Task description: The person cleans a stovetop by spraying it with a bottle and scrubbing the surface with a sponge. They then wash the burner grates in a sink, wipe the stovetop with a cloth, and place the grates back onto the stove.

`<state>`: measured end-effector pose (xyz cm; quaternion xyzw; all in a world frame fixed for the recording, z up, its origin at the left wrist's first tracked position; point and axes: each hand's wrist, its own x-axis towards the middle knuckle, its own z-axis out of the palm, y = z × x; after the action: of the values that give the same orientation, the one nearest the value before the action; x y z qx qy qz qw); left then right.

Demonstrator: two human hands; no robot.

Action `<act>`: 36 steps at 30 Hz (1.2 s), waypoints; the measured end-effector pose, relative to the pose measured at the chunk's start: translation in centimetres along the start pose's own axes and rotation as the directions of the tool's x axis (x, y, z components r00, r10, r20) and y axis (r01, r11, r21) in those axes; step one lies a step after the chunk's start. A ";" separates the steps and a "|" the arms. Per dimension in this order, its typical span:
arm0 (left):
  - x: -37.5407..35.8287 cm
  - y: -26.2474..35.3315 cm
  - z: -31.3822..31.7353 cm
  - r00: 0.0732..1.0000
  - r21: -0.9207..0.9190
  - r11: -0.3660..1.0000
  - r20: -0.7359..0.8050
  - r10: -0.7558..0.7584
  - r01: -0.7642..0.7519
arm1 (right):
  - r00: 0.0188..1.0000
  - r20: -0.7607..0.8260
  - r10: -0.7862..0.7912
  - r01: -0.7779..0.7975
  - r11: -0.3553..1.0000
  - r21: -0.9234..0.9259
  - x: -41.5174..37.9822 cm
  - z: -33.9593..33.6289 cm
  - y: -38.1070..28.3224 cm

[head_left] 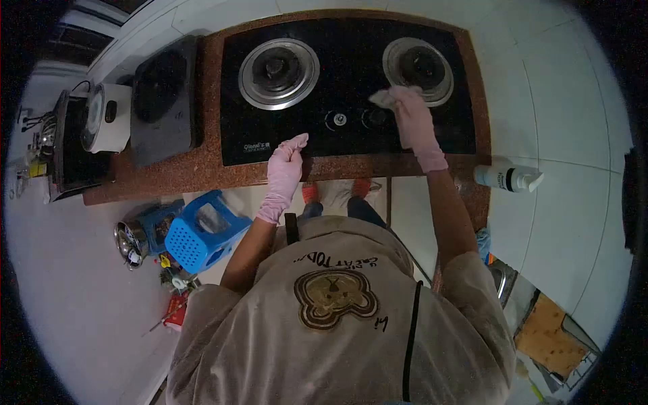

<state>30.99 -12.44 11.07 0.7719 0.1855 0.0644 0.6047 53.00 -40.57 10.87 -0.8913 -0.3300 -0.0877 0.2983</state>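
A black glass gas cooktop [324, 74] with two round burners is set into a brown speckled countertop [169, 177]. My right hand [417, 127], in a pink glove, grips a pale cloth [383, 99] over the glass near the right burner [420, 67]. Below the cloth is the right control knob [374, 119], dim in the shadow. My left hand [287, 169], gloved in pink too, hovers at the cooktop's front edge with its fingers curled together and nothing visible in them. The left knob [339, 119] lies between the two hands, and the left burner [279, 73] is farther back.
Right of the cooktop, a white bottle [507, 178] stands at the counter's edge. At the left are a dark flat appliance [164, 101] and a white rice cooker [108, 117]. Blue plastic stools [196, 236] stand on the floor below. A wooden board [550, 334] is at lower right.
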 end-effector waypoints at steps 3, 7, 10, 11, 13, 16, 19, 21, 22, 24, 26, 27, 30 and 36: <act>-0.6 1.0 0.1 1.000 -0.006 1.000 0.001 0.003 -0.003 | 0.953 0.294 0.073 -0.125 0.979 0.160 4.4 -1.2 -4.3; -1.0 1.3 -0.8 0.999 0.008 1.000 -0.042 -0.015 0.016 | 0.953 0.303 0.013 -0.002 0.999 -0.039 -0.5 1.1 0.3; -1.2 1.0 -2.1 0.995 0.068 0.997 -0.098 -0.019 0.026 | 0.977 0.201 0.075 -0.005 0.945 -0.328 -4.7 1.0 -2.0; -1.4 0.6 -2.3 0.991 0.040 0.998 -0.131 -0.036 0.042 | 0.953 0.225 0.201 -0.086 0.897 -0.433 -6.2 1.3 -3.0; -1.8 0.4 -2.6 0.984 0.013 0.998 -0.171 -0.053 0.056 | 0.965 0.160 0.209 -0.132 0.911 -0.392 -8.8 2.4 -5.2; -1.9 0.8 -2.6 0.971 -0.020 0.996 -0.221 -0.087 0.085 | 0.968 0.134 0.210 -0.181 0.962 -0.204 -10.5 5.2 -7.7; -1.6 0.6 -2.9 0.971 -0.044 0.993 -0.211 -0.115 0.108 | 0.897 0.361 0.255 -0.341 0.918 0.200 -7.4 5.4 -14.1; -0.9 1.3 -3.4 0.969 0.046 0.992 -0.224 -0.104 0.117 | 0.941 0.339 -0.018 -0.009 0.997 0.077 -6.7 9.9 -14.9; -0.6 1.8 -3.7 0.972 0.128 0.983 -0.212 -0.099 0.128 | 0.898 0.434 0.067 -0.120 0.988 0.098 -4.5 11.2 -16.4; -0.2 2.4 -4.4 0.975 0.175 0.981 -0.217 -0.051 0.090 | 0.809 0.525 0.265 -0.379 0.917 0.122 0.5 11.6 -20.4; 0.6 2.1 -4.7 0.965 0.313 0.949 -0.241 0.100 -0.020 | 0.946 0.255 0.202 -0.208 0.978 -0.001 2.4 15.3 -19.5; 0.9 2.5 -4.9 0.966 0.317 0.948 -0.237 0.107 -0.027 | 0.930 0.118 0.347 -0.343 0.938 -0.053 3.7 18.8 -17.7; 2.1 4.7 -4.3 0.971 0.424 0.902 -0.175 0.164 -0.076 | 0.967 0.063 0.246 -0.200 0.891 -0.408 8.8 15.6 -12.0; 11.0 4.7 3.0 0.870 0.436 0.753 0.262 0.417 -0.492 | 0.950 0.046 0.309 -0.298 0.941 -0.161 10.5 4.3 -11.3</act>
<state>43.07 -12.05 13.40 0.9234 -0.0436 0.1032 0.3672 53.64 -25.63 16.47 -0.9542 -0.1913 -0.0339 0.2276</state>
